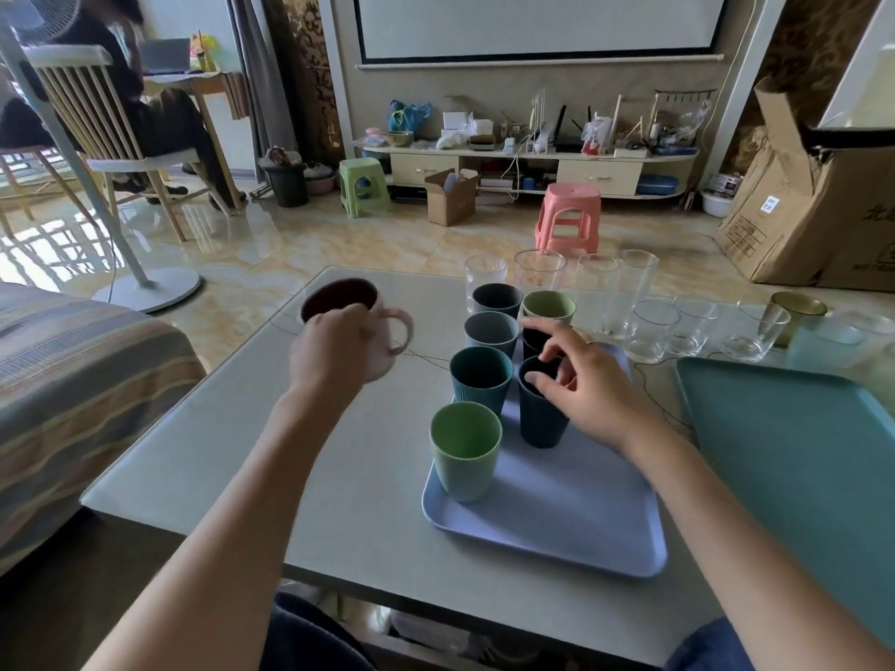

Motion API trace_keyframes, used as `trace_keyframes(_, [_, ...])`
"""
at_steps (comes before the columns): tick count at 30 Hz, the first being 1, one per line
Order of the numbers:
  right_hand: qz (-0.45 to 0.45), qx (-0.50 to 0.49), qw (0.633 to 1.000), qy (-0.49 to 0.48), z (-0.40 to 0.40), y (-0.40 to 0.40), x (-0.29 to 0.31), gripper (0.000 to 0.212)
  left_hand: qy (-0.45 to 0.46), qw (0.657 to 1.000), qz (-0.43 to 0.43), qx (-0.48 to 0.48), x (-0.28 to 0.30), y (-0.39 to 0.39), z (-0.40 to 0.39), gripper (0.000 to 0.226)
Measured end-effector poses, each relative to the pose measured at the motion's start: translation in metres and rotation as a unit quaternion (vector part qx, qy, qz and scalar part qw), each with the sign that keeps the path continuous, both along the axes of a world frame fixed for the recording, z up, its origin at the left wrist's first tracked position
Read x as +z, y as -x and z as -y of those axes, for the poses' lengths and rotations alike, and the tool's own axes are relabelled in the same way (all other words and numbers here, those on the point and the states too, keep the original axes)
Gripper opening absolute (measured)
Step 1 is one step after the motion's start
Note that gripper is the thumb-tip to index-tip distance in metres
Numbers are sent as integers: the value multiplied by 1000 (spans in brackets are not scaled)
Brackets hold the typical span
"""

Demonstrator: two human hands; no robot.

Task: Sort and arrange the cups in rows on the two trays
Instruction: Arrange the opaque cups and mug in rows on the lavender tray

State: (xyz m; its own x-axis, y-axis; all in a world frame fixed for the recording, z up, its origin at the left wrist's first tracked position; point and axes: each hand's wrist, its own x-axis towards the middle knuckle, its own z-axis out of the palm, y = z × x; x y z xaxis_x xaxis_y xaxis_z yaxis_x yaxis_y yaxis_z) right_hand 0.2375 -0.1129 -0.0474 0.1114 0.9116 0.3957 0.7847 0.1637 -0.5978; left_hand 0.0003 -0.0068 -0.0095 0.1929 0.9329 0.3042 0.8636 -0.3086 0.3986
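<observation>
A lavender tray [571,520] lies on the grey table [271,452], and a teal tray [794,447] lies to its right. Several ribbed plastic cups stand in two rows on the lavender tray: a light green cup [466,460] nearest, then a teal cup [480,380], grey cups behind. My right hand [588,385] hovers over a dark blue cup [540,414] in the second row, fingers apart at its rim. My left hand [341,348] grips a pink mug [361,307] by its body, lifted left of the tray.
Several clear glasses [649,331] and an amber glass [796,314] stand at the table's far edge behind both trays. A striped sofa [72,394] lies left of the table. Past the table are a pink stool [569,217] and cardboard boxes [813,210].
</observation>
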Motion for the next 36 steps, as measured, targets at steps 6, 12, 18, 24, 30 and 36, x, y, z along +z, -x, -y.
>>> trace_keyframes(6, [-250,52,967,28,9,22,17,41,-136,972,31,-190,8,-58,55,6])
trace_keyframes(12, [-266,110,957,16,43,-2,34,25,-221,929,18,-295,1,-82,77,8])
trace_keyframes(18, [-232,99,947,197,77,-25,30,29,-224,897,-81,-373,-18,-86,99,8])
trace_keyframes(24, [-230,71,917,317,90,-23,2,41,-38,903,-185,-387,-34,-90,103,13])
trace_keyframes(30, [-215,79,910,346,84,-9,-22,30,49,897,-227,-377,-45,-92,99,12])
trace_keyframes(36, [-187,80,906,371,82,-10,-29,29,64,891,-220,-392,-57,-91,99,18])
